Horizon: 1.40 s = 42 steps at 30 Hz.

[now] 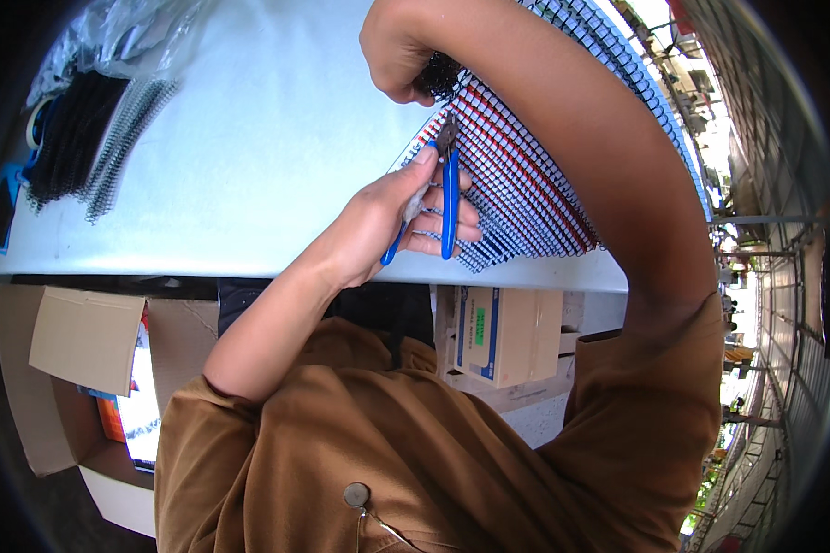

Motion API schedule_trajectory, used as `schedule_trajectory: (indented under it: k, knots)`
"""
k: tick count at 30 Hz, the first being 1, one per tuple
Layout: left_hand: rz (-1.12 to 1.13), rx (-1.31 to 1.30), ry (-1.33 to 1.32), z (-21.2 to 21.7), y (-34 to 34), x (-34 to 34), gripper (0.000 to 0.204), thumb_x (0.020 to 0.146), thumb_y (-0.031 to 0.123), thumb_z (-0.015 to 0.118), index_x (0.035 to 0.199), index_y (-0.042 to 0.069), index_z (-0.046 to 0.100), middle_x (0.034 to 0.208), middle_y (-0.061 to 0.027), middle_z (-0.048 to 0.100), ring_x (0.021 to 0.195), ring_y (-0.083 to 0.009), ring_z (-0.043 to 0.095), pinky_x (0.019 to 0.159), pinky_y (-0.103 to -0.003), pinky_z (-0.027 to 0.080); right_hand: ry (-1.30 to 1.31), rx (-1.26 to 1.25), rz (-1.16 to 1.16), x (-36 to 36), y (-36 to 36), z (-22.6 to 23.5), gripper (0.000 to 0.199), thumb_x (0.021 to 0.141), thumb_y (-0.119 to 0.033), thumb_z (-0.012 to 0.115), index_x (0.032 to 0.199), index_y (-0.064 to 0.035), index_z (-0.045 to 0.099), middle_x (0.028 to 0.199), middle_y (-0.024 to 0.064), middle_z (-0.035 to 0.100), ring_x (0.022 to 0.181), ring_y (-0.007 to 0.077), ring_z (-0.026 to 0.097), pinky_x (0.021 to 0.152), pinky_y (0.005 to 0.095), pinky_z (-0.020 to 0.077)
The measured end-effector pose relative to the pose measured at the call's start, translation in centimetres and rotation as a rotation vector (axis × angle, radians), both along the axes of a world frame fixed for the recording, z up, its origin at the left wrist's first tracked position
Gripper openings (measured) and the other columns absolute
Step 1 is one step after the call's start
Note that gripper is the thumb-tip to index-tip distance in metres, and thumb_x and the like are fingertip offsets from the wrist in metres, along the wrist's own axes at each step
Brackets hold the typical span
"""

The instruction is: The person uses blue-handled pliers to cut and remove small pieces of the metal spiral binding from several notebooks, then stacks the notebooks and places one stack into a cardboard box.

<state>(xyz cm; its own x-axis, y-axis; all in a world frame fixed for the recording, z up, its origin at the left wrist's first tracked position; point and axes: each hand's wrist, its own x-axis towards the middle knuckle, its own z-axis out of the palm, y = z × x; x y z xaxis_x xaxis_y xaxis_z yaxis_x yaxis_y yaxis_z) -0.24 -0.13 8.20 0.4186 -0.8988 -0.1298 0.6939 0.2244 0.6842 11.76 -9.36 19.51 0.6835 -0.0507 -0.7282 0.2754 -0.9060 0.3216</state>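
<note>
My left hand holds a pair of wire cutters with spread blue handles, thumb on one side and fingers behind. The dark jaws point up, over the edge of a spread of wire binding spines. These lie side by side in long looped rows, mostly dark, with several red ones among them. Beyond the jaws, my right hand is bent inward and closed around a dark bunch of wire loops. My right forearm arches over the spines and hides part of them; most right fingertips are out of sight.
Black coils and a grey wire strip lie at the table's left, beside crumpled clear plastic. Below the pale table's front edge stand an open carton and a closed cardboard box.
</note>
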Motion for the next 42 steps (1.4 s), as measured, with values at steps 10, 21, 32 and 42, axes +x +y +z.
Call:
schedule_trajectory:
  k: [10,21,32,42]
  knots:
    - [-0.072,-0.175,0.046,-0.4,0.4,0.3,0.051,0.097,0.048,0.025,0.108,0.003,0.048,0.079,-0.0079,0.055,0.070,-0.0200,0.059,0.060,-0.032,0.051,0.037,0.075,-0.017,0.0,-0.1,1.7,0.015,0.068,-0.010,0.069,0.081,-0.0019,0.071,0.085,0.0126,0.067,0.075,0.0232,0.064,0.067,0.0353,0.0490]
    - [0.015,-0.081,-0.108,0.0,0.5,0.3,0.051,0.097,0.048,0.025,0.107,0.004,0.048,0.078,-0.0076,0.053,0.065,-0.0187,0.057,0.055,-0.031,0.049,0.055,0.106,-0.011,-0.7,-0.1,2.3,0.014,0.067,-0.010,0.069,0.079,-0.0019,0.070,0.083,0.0127,0.067,0.073,0.0230,0.064,0.065,0.0349,0.0490]
    - [-0.024,-0.048,-0.032,1.4,-0.3,0.7,0.055,0.096,0.049,0.026,0.112,0.002,0.049,0.090,-0.0098,0.062,0.086,-0.0206,0.063,0.070,-0.029,0.049,0.077,0.134,-0.015,-0.4,0.0,2.7,0.013,0.066,-0.010,0.069,0.077,-0.0019,0.070,0.081,0.0128,0.067,0.071,0.0229,0.064,0.064,0.0345,0.0491]
    - [0.024,-0.069,0.074,1.2,-0.3,0.3,0.052,0.096,0.049,0.029,0.106,0.002,0.049,0.076,-0.0070,0.055,0.066,-0.0190,0.059,0.055,-0.027,0.048,0.065,0.139,0.001,-1.2,-0.1,3.0,0.013,0.066,-0.010,0.069,0.076,-0.0019,0.070,0.078,0.0128,0.067,0.069,0.0227,0.064,0.063,0.0341,0.0491]
